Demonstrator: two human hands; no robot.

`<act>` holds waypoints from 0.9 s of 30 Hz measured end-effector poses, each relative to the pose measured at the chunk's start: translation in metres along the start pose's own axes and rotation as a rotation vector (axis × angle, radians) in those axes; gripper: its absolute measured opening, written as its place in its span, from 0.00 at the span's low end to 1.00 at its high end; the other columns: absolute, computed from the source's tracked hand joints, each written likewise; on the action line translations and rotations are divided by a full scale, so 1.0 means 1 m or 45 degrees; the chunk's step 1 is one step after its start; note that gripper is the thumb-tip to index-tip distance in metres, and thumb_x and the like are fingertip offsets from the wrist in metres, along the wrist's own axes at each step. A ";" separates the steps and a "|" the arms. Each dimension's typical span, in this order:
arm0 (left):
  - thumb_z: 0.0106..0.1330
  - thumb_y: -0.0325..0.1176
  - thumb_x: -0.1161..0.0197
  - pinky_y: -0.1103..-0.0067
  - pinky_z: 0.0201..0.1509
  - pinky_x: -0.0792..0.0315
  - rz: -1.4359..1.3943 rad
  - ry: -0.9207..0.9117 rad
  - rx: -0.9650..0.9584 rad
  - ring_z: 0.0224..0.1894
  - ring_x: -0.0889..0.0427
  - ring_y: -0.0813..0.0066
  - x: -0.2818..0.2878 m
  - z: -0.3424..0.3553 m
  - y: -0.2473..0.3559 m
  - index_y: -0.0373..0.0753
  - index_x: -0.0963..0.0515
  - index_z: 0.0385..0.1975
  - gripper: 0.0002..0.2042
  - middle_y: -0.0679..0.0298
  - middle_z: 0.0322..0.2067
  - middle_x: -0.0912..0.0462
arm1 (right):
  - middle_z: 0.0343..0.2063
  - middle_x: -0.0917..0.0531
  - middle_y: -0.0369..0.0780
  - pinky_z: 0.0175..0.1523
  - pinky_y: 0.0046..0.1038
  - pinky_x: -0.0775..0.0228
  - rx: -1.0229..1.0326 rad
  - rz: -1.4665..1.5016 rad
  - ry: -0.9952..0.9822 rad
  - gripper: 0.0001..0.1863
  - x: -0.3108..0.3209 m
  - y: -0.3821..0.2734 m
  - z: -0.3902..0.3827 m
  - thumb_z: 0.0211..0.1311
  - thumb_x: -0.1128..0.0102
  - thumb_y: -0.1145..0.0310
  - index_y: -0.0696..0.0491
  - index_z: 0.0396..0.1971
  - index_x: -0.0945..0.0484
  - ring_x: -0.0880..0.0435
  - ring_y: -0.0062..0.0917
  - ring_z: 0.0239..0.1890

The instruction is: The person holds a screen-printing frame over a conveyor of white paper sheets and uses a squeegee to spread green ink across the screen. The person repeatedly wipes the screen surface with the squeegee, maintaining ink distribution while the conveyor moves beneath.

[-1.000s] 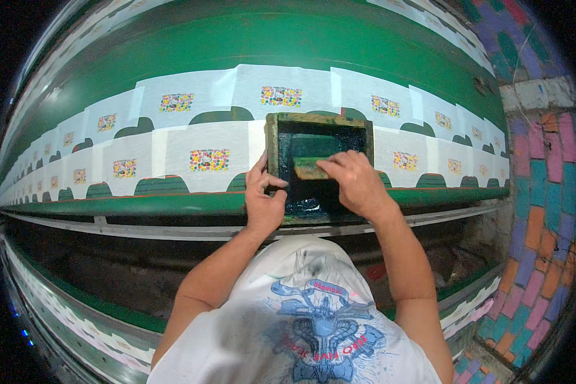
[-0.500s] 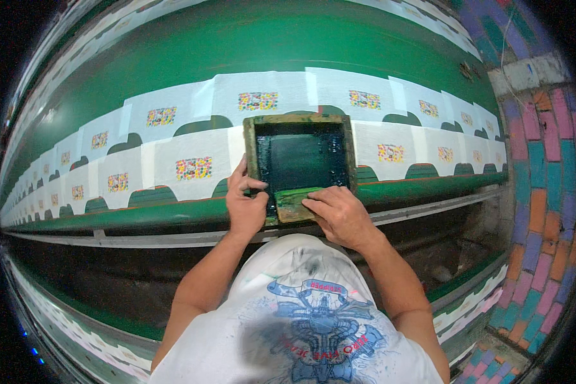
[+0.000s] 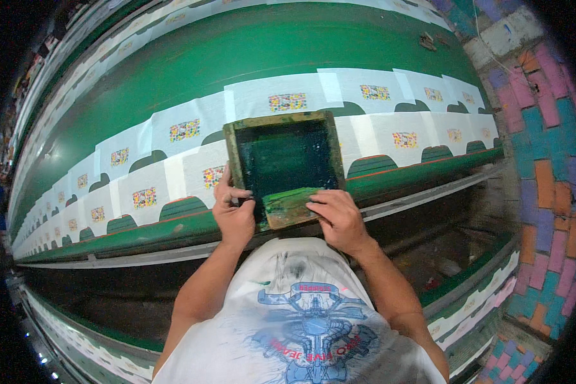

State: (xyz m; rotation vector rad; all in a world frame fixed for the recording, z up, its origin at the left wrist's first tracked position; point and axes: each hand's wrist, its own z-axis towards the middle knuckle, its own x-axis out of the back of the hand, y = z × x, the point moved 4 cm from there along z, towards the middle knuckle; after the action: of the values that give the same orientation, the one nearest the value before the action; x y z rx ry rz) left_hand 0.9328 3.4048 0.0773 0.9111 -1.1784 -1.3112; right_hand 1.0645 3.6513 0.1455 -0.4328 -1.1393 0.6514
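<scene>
Green table (image 3: 269, 41) bears white cloths (image 3: 256, 93); wooden frame (image 3: 278, 120), over the near row, now sits closer to the leftward print (image 3: 212, 176), suggesting relocation; left hand (image 3: 235, 214) grasps its left side; right hand (image 3: 339, 217) pinches the squeegee (image 3: 289, 208) inside the frame's near end.

A squarish wooden frame (image 3: 235, 153), its rails grimy and stained, sits slightly askew at the near edge of the green surface (image 3: 339, 41), its inside coated in dark, blackish green with small glints along the sides. A flat wooden block (image 3: 292, 210) slants across the frame's near end, worn and brown toward me, its far edge smeared bright green.
</scene>
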 end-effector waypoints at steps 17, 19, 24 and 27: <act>0.51 0.09 0.36 0.65 0.82 0.34 -0.016 0.075 0.319 0.81 0.26 0.52 -0.101 -0.016 -0.003 0.37 0.19 0.28 0.12 0.44 0.80 0.26 | 0.51 0.10 0.47 0.66 0.47 0.17 0.103 0.243 -0.008 0.19 0.084 0.093 -0.035 0.59 0.34 0.83 0.57 0.50 0.10 0.12 0.46 0.59; 0.51 0.09 0.35 0.65 0.81 0.33 -0.043 0.078 0.339 0.80 0.25 0.53 -0.102 -0.016 -0.003 0.37 0.20 0.28 0.12 0.44 0.79 0.26 | 0.51 0.10 0.47 0.67 0.47 0.18 0.120 0.251 -0.027 0.20 0.087 0.093 -0.031 0.58 0.35 0.83 0.57 0.50 0.10 0.12 0.46 0.59; 0.51 0.09 0.35 0.65 0.79 0.31 -0.103 0.085 0.344 0.78 0.23 0.56 -0.103 -0.019 -0.012 0.37 0.19 0.27 0.12 0.44 0.79 0.26 | 0.52 0.11 0.46 0.65 0.48 0.19 0.188 0.205 -0.066 0.21 0.091 0.088 -0.020 0.57 0.36 0.82 0.57 0.51 0.10 0.12 0.46 0.59; 0.52 0.10 0.34 0.65 0.80 0.31 -0.097 0.078 0.334 0.79 0.24 0.55 -0.104 -0.021 -0.018 0.36 0.17 0.27 0.10 0.43 0.80 0.27 | 0.51 0.10 0.47 0.62 0.47 0.19 0.192 0.142 -0.143 0.21 0.098 0.075 -0.006 0.56 0.33 0.85 0.57 0.50 0.10 0.11 0.47 0.58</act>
State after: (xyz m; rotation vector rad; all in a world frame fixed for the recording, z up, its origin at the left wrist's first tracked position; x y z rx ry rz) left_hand 0.9602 3.5030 0.0430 1.1879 -1.2978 -1.1970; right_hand 1.0772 3.7724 0.1643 -0.3360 -1.1685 0.8621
